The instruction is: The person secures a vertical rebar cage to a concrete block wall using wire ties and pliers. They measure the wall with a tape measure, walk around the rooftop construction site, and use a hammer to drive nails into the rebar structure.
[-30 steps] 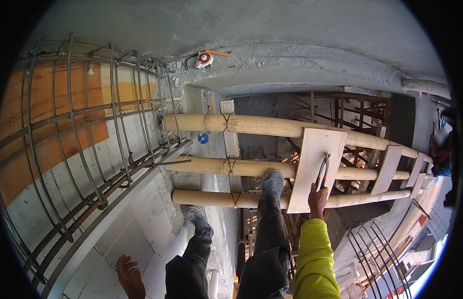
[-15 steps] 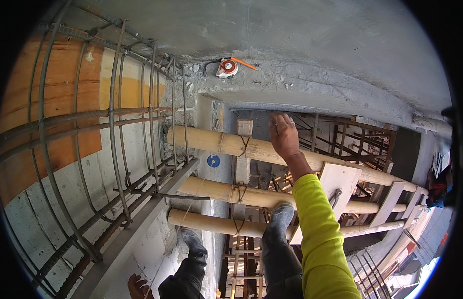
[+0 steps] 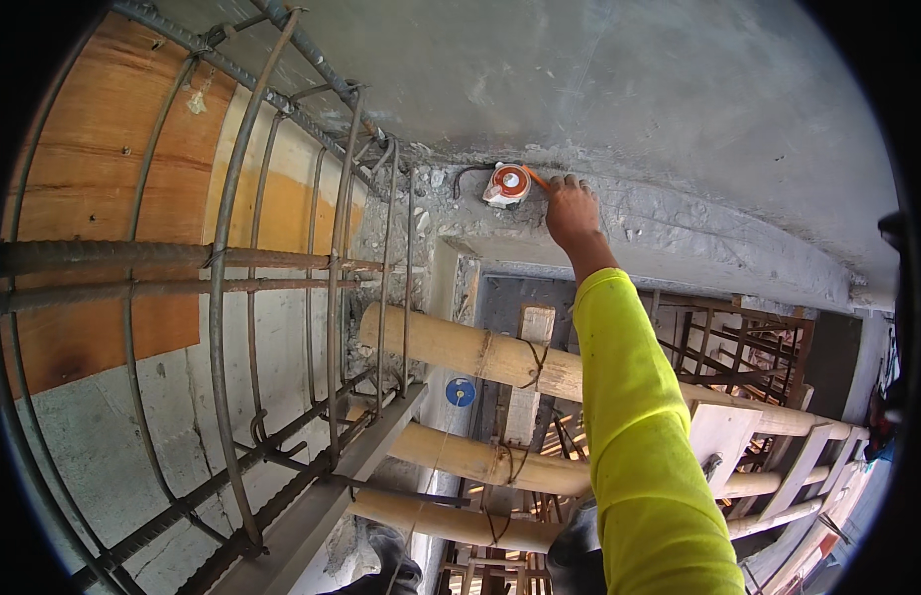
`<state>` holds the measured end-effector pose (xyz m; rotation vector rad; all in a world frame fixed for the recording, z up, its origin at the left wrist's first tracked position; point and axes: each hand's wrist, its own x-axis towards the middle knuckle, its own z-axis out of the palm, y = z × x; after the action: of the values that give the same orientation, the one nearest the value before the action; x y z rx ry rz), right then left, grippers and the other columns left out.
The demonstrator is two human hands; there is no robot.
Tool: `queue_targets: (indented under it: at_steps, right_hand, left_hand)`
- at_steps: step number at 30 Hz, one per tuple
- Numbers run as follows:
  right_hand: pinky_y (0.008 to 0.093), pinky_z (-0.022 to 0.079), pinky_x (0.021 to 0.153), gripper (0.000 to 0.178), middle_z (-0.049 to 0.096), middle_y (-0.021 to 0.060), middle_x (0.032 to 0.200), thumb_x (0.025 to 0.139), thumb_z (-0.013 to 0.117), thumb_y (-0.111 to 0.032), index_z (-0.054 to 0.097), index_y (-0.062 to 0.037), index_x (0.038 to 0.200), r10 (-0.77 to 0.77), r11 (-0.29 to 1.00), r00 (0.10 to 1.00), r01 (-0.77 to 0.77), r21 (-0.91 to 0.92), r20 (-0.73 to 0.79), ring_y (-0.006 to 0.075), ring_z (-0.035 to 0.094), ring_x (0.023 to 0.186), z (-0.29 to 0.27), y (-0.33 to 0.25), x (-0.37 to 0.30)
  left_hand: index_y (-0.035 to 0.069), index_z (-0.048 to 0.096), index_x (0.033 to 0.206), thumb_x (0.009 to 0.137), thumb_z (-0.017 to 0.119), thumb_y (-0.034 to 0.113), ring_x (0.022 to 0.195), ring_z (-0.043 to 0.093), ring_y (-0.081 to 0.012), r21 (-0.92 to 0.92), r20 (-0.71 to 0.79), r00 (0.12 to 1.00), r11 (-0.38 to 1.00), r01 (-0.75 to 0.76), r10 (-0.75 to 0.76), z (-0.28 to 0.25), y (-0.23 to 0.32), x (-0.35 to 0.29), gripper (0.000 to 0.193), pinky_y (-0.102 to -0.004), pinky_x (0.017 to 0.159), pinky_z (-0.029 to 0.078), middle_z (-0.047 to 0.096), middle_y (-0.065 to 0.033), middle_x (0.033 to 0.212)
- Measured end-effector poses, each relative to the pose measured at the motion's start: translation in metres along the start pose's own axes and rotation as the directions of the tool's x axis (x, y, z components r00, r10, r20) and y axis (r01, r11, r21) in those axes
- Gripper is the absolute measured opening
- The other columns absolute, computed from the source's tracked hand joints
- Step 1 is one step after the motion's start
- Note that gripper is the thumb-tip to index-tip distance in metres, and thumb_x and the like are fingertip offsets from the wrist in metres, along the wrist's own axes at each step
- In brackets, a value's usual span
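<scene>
My right hand (image 3: 574,213) reaches forward in a yellow-green sleeve to a rough concrete ledge (image 3: 679,213). Its fingers are closed over the right end of a thin orange pencil (image 3: 537,178), whose other end shows beside them. Just left of the pencil lies a white reel with a red round face (image 3: 506,184), like a chalk line reel, with a dark cord or hook at its left. My left hand is out of the picture.
Bamboo poles (image 3: 436,342), lashed with wire, span an opening below me; my dark boots (image 3: 391,560) show near them. A rebar cage (image 3: 223,258) stands at left above a grey beam (image 3: 327,496). A blue disc (image 3: 460,392) shows against concrete. Boards (image 3: 723,436) lie across the poles.
My right hand has moved forward from above the bamboo pole onto the pencil on the ledge. The view has shifted forward, and my left hand has left the lower edge.
</scene>
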<state>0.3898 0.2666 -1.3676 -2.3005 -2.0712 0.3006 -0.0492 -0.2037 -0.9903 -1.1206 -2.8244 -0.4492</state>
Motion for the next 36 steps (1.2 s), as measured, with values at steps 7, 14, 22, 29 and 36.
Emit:
queue_targets:
  at_steps: [7, 14, 22, 29, 36]
  right_hand:
    - [0.0515, 0.053, 0.084, 0.053, 0.067, 0.0242, 0.102, 0.091, 0.06, -0.047, 0.059, 0.0019, 0.112, 0.355, 0.799, 0.935, -0.293, 0.526, -0.019, 0.0416, 0.067, 0.097, -0.007, -0.037, -0.007]
    - [0.0458, 0.055, 0.087, 0.07, 0.069, 0.0235, 0.106, 0.068, 0.084, -0.049, 0.06, -0.0006, 0.112, 0.466, 0.663, 0.87, -0.465, 0.586, 0.164, 0.0395, 0.069, 0.098, -0.009, -0.08, 0.007]
    - [0.0391, 0.054, 0.081, 0.067, 0.068, 0.0255, 0.101, 0.063, 0.084, -0.034, 0.056, 0.0068, 0.108, 0.311, 0.428, 0.95, -0.138, 0.893, -0.003, 0.0318, 0.07, 0.091, -0.06, -0.071, -0.024]
    - [0.0285, 0.047, 0.072, 0.042, 0.055, 0.0031, 0.085, 0.069, 0.079, -0.019, 0.054, -0.003, 0.098, 0.049, 0.111, 0.984, -0.176, 0.978, 0.172, 0.0131, 0.054, 0.079, -0.251, -0.013, -0.201]
    - [0.0253, 0.047, 0.07, 0.05, 0.061, 0.0026, 0.085, 0.065, 0.084, -0.009, 0.05, -0.0055, 0.101, -0.272, 0.185, 0.935, -0.181, 0.966, 0.228, 0.0115, 0.06, 0.076, -0.496, -0.054, -0.432]
  left_hand:
    - [-0.005, 0.07, 0.098, 0.091, 0.063, 0.016, 0.077, 0.064, -0.0211, 0.069, -0.194, 0.979, 0.997, -0.046, 0.059, 0.014, -0.021, 0.004, 0.024, -0.0309, 0.067, 0.054, 0.07, -0.0145, 0.091]
    - [-0.005, 0.069, 0.086, 0.091, 0.064, 0.018, 0.069, 0.063, -0.0209, -0.178, -0.266, 0.964, 0.982, -0.064, 0.015, 0.021, -0.019, 0.009, 0.024, -0.0298, 0.061, 0.052, 0.07, -0.0131, 0.083]
    - [-0.004, 0.059, 0.119, 0.086, 0.053, 0.008, 0.085, 0.066, -0.0212, -0.199, 0.067, 0.986, 0.966, 0.163, -0.152, 0.003, -0.022, 0.013, 0.035, -0.0322, 0.078, 0.052, 0.067, -0.0124, 0.102]
    - [-0.006, 0.063, 0.111, 0.089, 0.052, 0.005, 0.08, 0.069, -0.0228, -0.311, 0.536, 0.84, 0.945, 0.104, 0.084, -0.082, 0.014, 0.003, 0.027, -0.032, 0.073, 0.056, 0.07, -0.0172, 0.097]
    - [-0.004, 0.045, 0.136, 0.086, 0.053, 0.003, 0.117, 0.06, -0.0265, -0.526, 0.85, 0.279, 0.712, 0.465, 0.446, -0.195, 0.173, -0.029, 0.051, -0.0366, 0.096, 0.05, 0.057, -0.0209, 0.133]
